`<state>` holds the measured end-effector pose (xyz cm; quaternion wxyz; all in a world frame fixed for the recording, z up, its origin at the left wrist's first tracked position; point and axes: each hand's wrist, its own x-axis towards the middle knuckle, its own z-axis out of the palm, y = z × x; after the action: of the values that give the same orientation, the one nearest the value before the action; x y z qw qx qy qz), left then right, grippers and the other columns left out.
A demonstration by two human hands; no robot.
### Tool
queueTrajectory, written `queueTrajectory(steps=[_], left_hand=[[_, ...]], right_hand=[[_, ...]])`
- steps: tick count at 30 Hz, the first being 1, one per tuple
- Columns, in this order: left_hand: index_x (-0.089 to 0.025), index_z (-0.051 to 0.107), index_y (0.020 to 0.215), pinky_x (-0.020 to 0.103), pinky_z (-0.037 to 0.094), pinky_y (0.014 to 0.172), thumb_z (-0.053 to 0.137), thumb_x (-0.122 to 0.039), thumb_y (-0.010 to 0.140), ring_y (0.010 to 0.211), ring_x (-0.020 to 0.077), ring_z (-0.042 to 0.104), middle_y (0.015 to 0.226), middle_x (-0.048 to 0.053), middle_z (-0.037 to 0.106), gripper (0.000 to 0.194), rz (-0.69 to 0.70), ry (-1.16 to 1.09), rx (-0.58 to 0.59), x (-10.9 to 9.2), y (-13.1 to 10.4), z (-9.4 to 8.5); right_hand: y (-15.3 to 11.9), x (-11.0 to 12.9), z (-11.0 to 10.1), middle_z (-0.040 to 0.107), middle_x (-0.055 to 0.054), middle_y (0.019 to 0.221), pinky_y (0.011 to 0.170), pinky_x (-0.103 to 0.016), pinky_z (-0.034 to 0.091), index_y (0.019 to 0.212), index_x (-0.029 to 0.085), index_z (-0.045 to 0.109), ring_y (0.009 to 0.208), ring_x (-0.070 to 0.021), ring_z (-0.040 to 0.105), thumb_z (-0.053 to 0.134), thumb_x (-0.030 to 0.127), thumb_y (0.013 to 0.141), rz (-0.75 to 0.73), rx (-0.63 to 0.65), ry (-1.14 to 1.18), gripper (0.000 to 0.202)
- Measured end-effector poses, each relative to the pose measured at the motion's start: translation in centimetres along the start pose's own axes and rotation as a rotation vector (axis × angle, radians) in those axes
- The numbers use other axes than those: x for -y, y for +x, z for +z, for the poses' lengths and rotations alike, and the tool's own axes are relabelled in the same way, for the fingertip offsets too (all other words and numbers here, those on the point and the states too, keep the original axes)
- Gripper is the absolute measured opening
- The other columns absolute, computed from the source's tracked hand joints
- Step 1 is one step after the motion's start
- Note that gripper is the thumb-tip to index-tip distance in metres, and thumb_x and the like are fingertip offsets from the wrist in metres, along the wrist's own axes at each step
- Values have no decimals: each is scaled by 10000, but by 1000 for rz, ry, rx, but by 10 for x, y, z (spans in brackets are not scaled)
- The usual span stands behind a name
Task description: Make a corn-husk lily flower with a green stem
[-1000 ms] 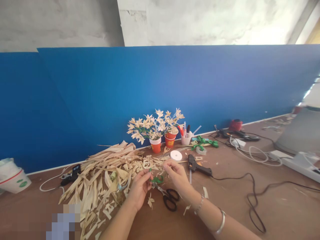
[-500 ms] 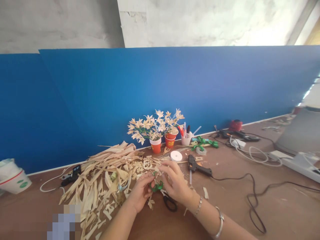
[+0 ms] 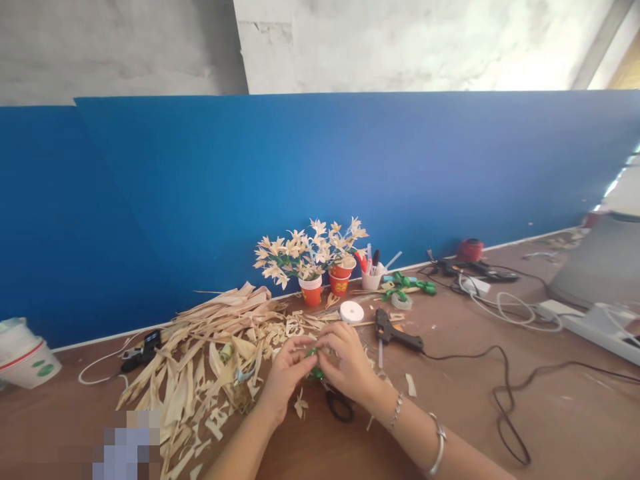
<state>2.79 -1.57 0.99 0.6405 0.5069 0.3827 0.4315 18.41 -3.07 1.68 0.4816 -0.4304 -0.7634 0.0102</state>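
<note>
Above the front of the table, my left hand (image 3: 286,375) and my right hand (image 3: 346,360) meet with their fingertips pinched on a small green ribbon-like strip (image 3: 316,374). Fingers cover much of the strip, so its full shape is hidden. Black-handled scissors (image 3: 340,407) lie just below my right hand, their blades partly hidden. A single pale husk flower (image 3: 301,405) rests on the table under my left hand. Beyond the hands sits a white roll of tape or ribbon (image 3: 352,311). To its right lies a black hot glue gun (image 3: 397,331).
Dried husk strips and scraps (image 3: 200,353) cover the left of the table. Husk flowers (image 3: 295,248) stand in red paper cups (image 3: 311,293) by the blue partition (image 3: 350,160). A black cord (image 3: 505,373) loops across the right, near a power strip (image 3: 595,327).
My hands have drawn together and the fingertips now meet at the green strip. The right fingers have curled down, hiding more of it.
</note>
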Motion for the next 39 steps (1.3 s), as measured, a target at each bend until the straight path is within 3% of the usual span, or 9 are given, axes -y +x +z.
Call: queueTrajectory(steps=[3,6,11,14,18,23,29,35,39], left_hand=[[-181,641,816,296,438,765,675,-284,688,892,201,575,941,55,636,168,264,243,-121,2,3,-1],[-193,660,726,354,418,860,650,-256,691,928,229,567,898,49,648,73,416,439,-208,2,5,-3],[-199,670,696,331,463,732,645,-255,694,735,211,595,736,31,665,62,315,426,-247,0,4,-4],[-200,691,777,322,471,725,656,-266,696,748,212,603,790,37,686,110,256,361,-207,-1,3,-4],[-209,717,852,341,450,825,657,-234,692,857,229,601,882,49,698,172,254,343,-147,-4,2,-3],[-211,722,819,343,446,824,645,-236,717,853,229,598,873,56,680,131,272,350,-73,-4,1,-4],[-209,697,742,345,454,774,654,-286,719,828,239,587,812,55,662,91,264,293,-30,-2,1,-4],[-205,662,698,310,449,727,676,-317,693,758,223,580,736,40,662,113,197,238,-41,-5,-1,-2],[-203,654,747,290,433,710,632,-343,738,729,200,568,737,29,650,142,218,297,-75,-3,0,-3]], right_hand=[[0,0,1,591,-40,870,763,-353,389,820,207,575,866,-203,524,545,79,737,15,-5,11,156],[0,1,1,603,-40,856,767,-355,388,791,201,579,852,-202,530,551,77,724,23,-1,20,143],[2,4,0,626,-26,828,781,-355,404,838,201,586,823,-194,560,544,87,706,201,29,171,180],[4,0,2,614,-1,779,702,-314,434,959,206,559,730,-165,572,567,144,712,447,78,491,254],[5,-6,3,574,41,641,554,-239,397,953,189,543,556,-109,523,680,264,670,737,179,1008,323],[9,-1,-5,598,39,658,577,-230,396,921,189,579,573,-102,538,706,216,612,985,271,1245,335],[6,-8,-4,624,22,720,600,-215,382,867,180,644,609,-93,534,667,150,630,1013,360,1405,239],[6,-6,-2,652,13,716,607,-237,393,867,194,664,619,-118,556,670,170,640,1049,360,1392,229],[8,-7,1,661,-9,717,619,-272,424,836,189,666,646,-152,580,629,293,704,1035,180,1155,173]])
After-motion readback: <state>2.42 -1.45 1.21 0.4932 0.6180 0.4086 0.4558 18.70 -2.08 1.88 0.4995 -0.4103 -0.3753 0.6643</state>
